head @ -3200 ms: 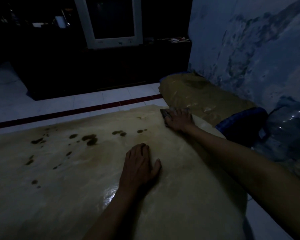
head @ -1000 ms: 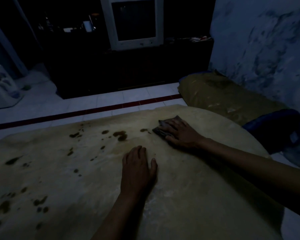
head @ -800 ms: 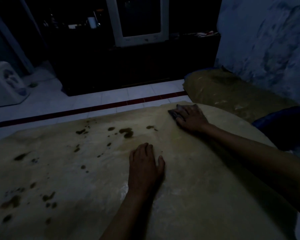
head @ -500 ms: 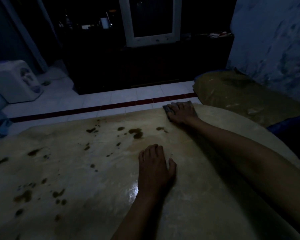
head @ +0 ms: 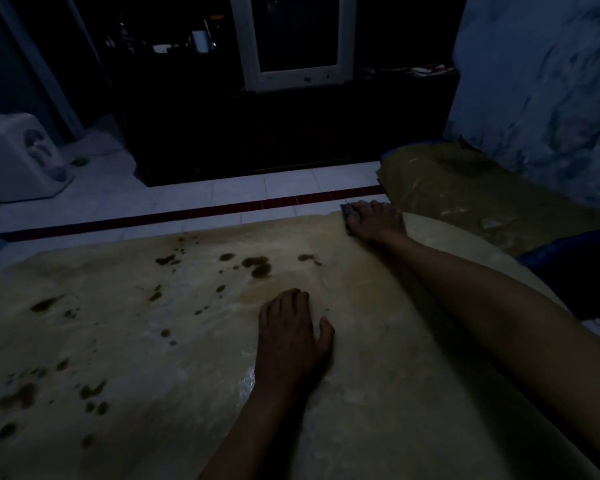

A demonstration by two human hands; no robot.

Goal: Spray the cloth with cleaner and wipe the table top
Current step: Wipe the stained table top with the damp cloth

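Head view, dim light. The right hand (head: 373,220) lay at the far edge of the table top (head: 187,358), upper right of centre in the frame, palm down and fingers spread over the cloth (head: 347,212), pressing it flat against the surface; only a small dark corner of the cloth showed beyond the fingertips. The left hand (head: 293,336) rested flat and empty at mid-frame, fingers together, bracing on the table. The two hands were well apart.

The step in hand was judged to be wiping along the far edge. To do it well, the cloth would be kept fully under the palm with even pressure, drawn back in overlapping strokes toward the dark stains (head: 257,265) left of the hand, and folded to a clean face once soiled. The left hand would best stay on wiped ground so as not to smear the spots. Most of the stained area, at centre and lower left of the frame, appeared unwiped.

Counts: one cloth, one table top, two hands. The stains were many, in roughly three clusters; an exact number could not be told. No cleaner bottle was visible. One monitor (head: 295,39) stood at top centre, and one white appliance (head: 14,157) at the left edge.
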